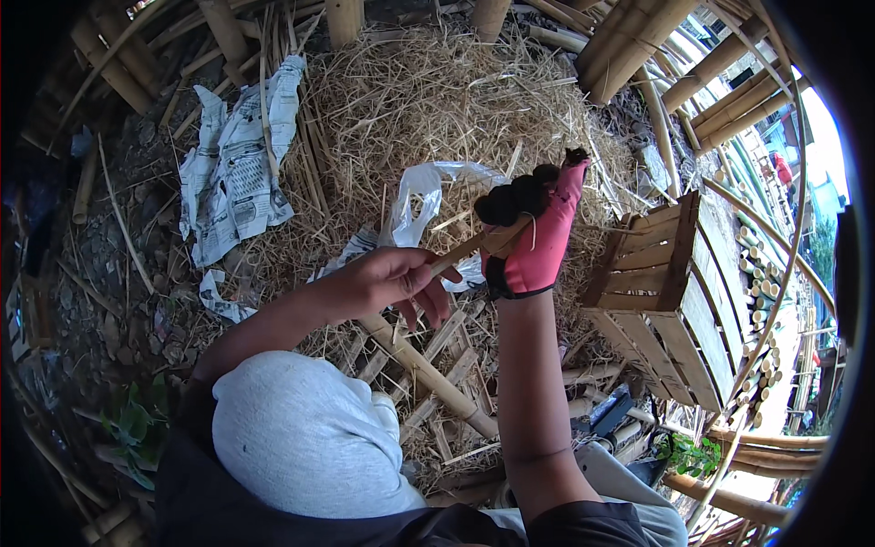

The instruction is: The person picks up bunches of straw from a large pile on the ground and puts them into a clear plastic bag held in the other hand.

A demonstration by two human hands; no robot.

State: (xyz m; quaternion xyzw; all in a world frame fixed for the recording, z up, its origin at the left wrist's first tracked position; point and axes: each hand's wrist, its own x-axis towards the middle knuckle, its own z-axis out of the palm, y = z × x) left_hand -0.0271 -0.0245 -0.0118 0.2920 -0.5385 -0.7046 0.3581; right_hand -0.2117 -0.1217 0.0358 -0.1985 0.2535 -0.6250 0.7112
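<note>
My left hand point(394, 281) is bare, its thumb and fingers pinching the near end of a short, flat bamboo strip point(458, 254). A pink glove with black fingers covers my right hand point(533, 232). Those fingers curl around the far part of the same strip, so the strip spans the gap between both hands. One pink glove finger points up and ends in a frayed dark tip. Behind the hands lies crumpled clear plastic point(421, 196) on straw. Below them a bamboo pole point(428, 372) slants across a few split slats.
My knee in light grey cloth point(305, 438) rises at lower left. A slatted wooden crate point(670, 305) stands to the right, with stacked cut bamboo point(758, 283) beyond. Crumpled newspaper point(239, 173) lies at left on shavings point(392, 100). Thick bamboo posts point(629, 46) stand at the back.
</note>
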